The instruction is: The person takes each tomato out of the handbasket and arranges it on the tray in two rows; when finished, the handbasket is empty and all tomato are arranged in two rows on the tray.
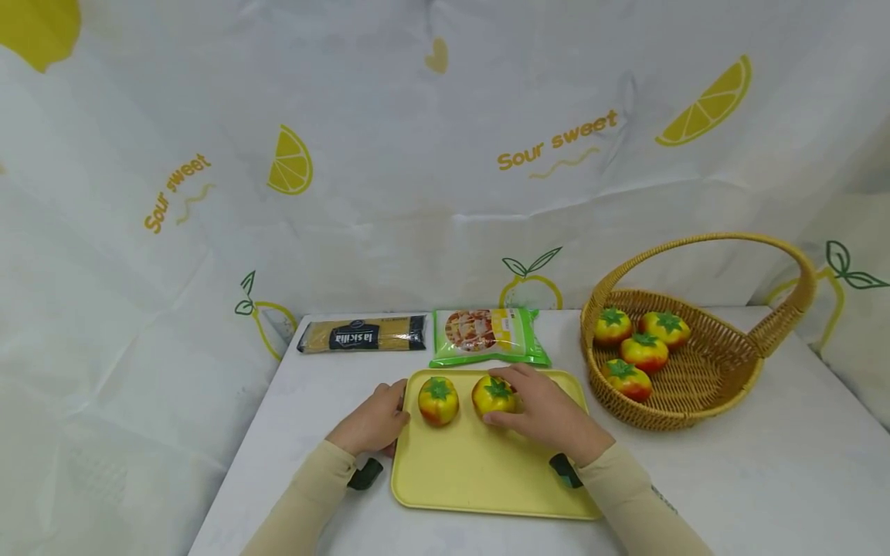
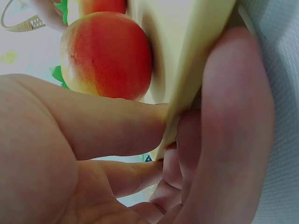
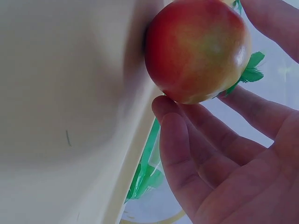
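Observation:
A yellow tray point(image 1: 487, 479) lies on the table with two red-and-yellow persimmons on it, each topped with green leaves. My left hand point(image 1: 373, 421) grips the tray's left edge. In the left wrist view its thumb point(image 2: 126, 126) lies over the rim and other fingers are beneath. Close to that thumb sits the left persimmon point(image 1: 439, 401). Around the right persimmon point(image 1: 494, 395) my right hand point(image 1: 545, 405) is curved, fingers on the far side and thumb on the near side. In the right wrist view, fingertips point(image 3: 166, 105) meet this persimmon's side.
A wicker basket point(image 1: 695, 417) with a tall handle stands to the right, several persimmons inside. Behind the tray lie a pack of spaghetti point(image 1: 361, 334) and a green-edged food packet point(image 1: 487, 336). A printed white cloth point(image 1: 417, 170) hangs at the table's back.

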